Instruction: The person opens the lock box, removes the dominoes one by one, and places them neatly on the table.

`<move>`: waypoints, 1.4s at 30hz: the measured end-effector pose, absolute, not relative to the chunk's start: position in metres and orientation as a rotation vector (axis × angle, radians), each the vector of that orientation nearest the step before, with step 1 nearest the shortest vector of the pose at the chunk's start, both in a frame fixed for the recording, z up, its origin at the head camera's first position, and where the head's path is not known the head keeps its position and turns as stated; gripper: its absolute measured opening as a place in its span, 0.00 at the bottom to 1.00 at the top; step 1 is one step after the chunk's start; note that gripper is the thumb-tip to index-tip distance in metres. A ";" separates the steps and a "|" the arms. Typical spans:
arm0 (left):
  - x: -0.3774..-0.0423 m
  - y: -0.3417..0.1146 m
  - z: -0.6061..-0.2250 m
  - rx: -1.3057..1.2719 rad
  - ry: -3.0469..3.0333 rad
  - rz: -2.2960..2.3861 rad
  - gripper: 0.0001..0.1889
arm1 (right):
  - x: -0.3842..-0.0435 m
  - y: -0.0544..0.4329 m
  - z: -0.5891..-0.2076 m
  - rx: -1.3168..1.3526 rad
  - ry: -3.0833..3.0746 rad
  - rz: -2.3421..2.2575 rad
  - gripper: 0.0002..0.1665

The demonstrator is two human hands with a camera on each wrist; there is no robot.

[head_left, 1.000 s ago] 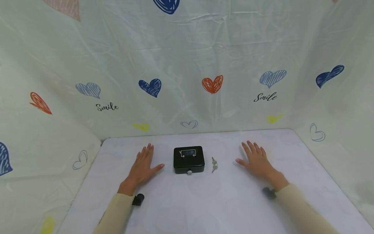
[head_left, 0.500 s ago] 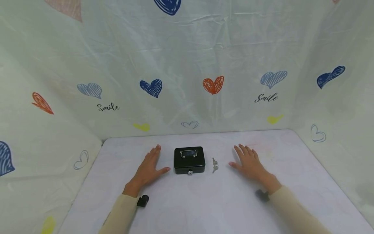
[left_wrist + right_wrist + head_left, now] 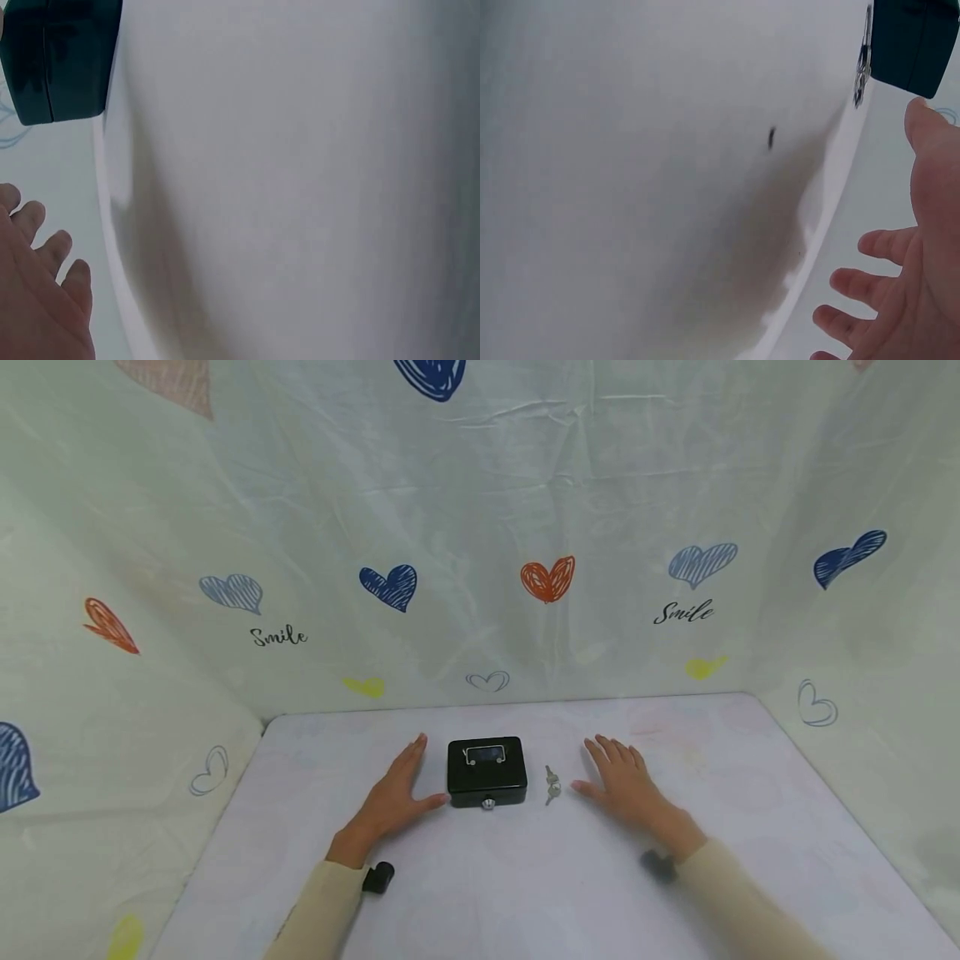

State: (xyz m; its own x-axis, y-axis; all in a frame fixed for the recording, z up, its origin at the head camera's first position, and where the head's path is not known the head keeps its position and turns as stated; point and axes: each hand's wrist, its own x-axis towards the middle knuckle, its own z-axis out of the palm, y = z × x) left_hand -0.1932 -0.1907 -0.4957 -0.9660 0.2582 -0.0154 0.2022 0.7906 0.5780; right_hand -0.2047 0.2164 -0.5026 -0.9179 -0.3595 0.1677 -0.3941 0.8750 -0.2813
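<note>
A black cash box [image 3: 486, 772] with a wire handle on its lid and a round silver lock on its front sits closed on the white table [image 3: 480, 877]. Two small silver keys [image 3: 552, 785], joined together, lie to the right of the box. My left hand [image 3: 393, 797] is just left of the box, fingers straight and thumb spread toward its front corner; whether the thumb touches the box I cannot tell. On the other side my right hand [image 3: 630, 789] has spread fingers, its thumb a little right of the keys. Both hands hold nothing.
A pale cloth [image 3: 465, 510] printed with hearts and "Smile" hangs behind and at both sides of the table. A dark wrist-worn camera [image 3: 378, 877] is on the left wrist and another [image 3: 658, 866] on the right.
Both hands have moved inward: the left one rightward to the cash box's side, the right one leftward toward the keys. The box and keys have stayed in place.
</note>
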 end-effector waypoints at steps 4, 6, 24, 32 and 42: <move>-0.193 -0.186 -0.498 0.345 2.856 0.967 0.59 | -0.203 0.209 -0.502 0.605 -2.926 0.484 0.44; -0.193 -0.184 -0.498 0.340 2.844 1.001 0.60 | -0.203 0.205 -0.501 0.613 -2.922 0.500 0.43; -0.192 -0.169 -0.500 0.320 2.704 1.317 0.62 | -0.205 0.177 -0.504 0.606 -2.927 0.541 0.39; -0.193 -0.164 -0.502 0.343 2.648 1.439 0.61 | -0.204 0.168 -0.504 0.561 -2.910 0.561 0.36; -0.195 -0.161 -0.506 0.400 2.536 1.615 0.61 | -0.205 0.158 -0.506 0.419 -2.906 0.712 0.32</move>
State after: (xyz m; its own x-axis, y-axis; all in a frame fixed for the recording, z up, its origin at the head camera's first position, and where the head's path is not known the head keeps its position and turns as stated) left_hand -0.1952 -0.1612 -0.5062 -0.9594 0.2777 0.0498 0.1625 0.3997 0.9021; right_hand -0.2054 0.1581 -0.5057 -0.9545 -0.2374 0.1805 -0.2940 0.8509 -0.4353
